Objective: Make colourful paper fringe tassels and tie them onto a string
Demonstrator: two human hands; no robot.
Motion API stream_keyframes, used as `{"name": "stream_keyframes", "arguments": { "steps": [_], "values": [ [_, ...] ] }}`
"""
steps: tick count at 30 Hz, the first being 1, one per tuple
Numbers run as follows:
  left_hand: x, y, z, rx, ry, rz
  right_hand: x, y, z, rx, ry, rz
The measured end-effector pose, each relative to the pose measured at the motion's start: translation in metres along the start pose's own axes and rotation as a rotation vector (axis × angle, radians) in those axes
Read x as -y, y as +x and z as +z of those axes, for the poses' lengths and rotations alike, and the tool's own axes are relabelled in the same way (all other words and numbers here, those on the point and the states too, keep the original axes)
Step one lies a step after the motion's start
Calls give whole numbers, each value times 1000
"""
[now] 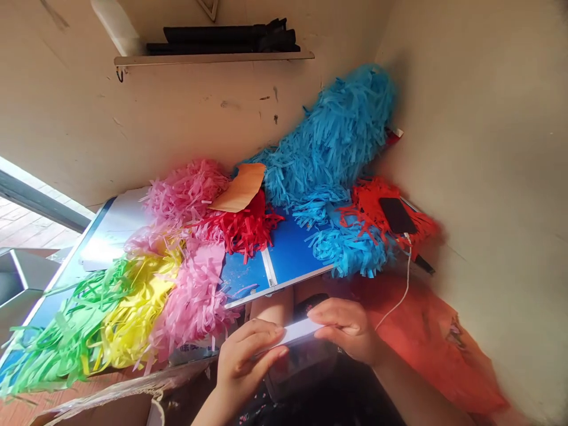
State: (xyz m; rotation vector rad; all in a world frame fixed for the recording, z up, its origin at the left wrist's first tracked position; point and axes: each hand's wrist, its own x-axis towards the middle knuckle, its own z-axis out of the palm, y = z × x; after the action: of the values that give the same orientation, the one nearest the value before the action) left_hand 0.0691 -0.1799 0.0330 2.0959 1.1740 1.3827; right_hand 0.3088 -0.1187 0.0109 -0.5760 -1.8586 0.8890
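Note:
Between my two hands, over my lap, is a small flat white strip (302, 331); whether it is folded paper or card I cannot tell. My left hand (248, 355) pinches its left end between thumb and fingers. At the other end, the fingertips of my right hand (344, 328) are closed on it. Just beyond my hands is the front edge of a blue folding table (290, 242). Nearest my left hand hangs pink fringed paper (197, 302), and blue fringed paper (355, 248) lies beyond my right hand.
Green fringe (84, 319) and yellow fringe (137, 302) drape over the table's left side. Red fringe (246, 225) lies under an orange sheet (242, 186). A phone (397, 216) with a white cable rests on orange-red fringe. A cardboard box (106, 396) stands lower left; a wall shelf (213, 58) is above.

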Motion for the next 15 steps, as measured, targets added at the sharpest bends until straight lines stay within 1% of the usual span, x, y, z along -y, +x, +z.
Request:
{"name": "stream_keyframes", "arguments": {
  "steps": [2, 4, 6, 7, 9, 13, 15],
  "values": [
    [-4, 5, -2, 24, 45, 0, -1, -1, 3, -47, 36, 47],
    [-9, 13, -2, 67, 174, 26, 0, -1, 5, -69, 59, 68],
    [-13, 21, -1, 122, 288, 105, 1, -2, 5, -61, 63, 63],
    [-14, 24, 0, 145, 307, 144, 1, -2, 4, -55, 61, 63],
    [-15, 29, 3, 176, 261, 188, 1, -6, 2, -56, 77, 120],
    [-11, 28, 6, 186, 158, 174, -4, -16, -2, -101, 231, 358],
    [-10, 27, 6, 199, 151, 186, -6, -20, -2, -112, 243, 382]
  ]
}}
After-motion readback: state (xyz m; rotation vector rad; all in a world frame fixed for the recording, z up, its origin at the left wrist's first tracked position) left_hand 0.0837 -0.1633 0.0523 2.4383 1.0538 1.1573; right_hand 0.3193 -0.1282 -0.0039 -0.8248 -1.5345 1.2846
